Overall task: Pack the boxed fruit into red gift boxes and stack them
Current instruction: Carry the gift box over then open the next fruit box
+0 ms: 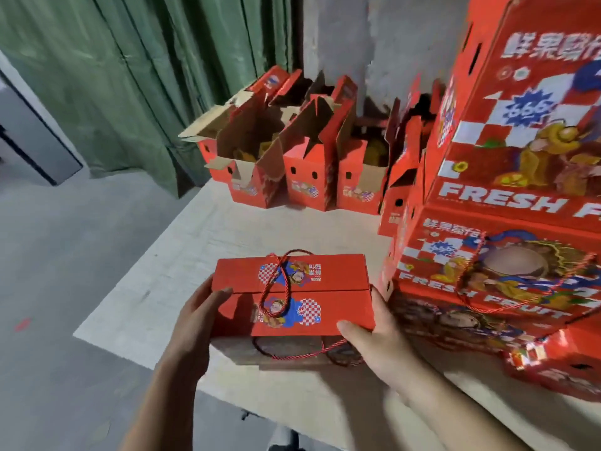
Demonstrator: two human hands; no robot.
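A closed red gift box (328,281) with a red rope handle on its lid sits near the front of the pale table (182,252). My left hand (195,317) grips its left side, thumb on the lid's edge. My right hand (374,340) grips its right front corner, thumb on the front edge of the lid. A stack of closed red gift boxes (507,196) printed "FRESH FRUIT" rises just to the right. Several open red gift boxes (302,154) stand in a row at the table's far edge; their contents are mostly hidden.
A green curtain (136,76) hangs behind the table on the left, beside a grey wall (374,37). Grey floor (58,271) lies to the left of the table. A loose red rope handle (302,354) trails under the held box.
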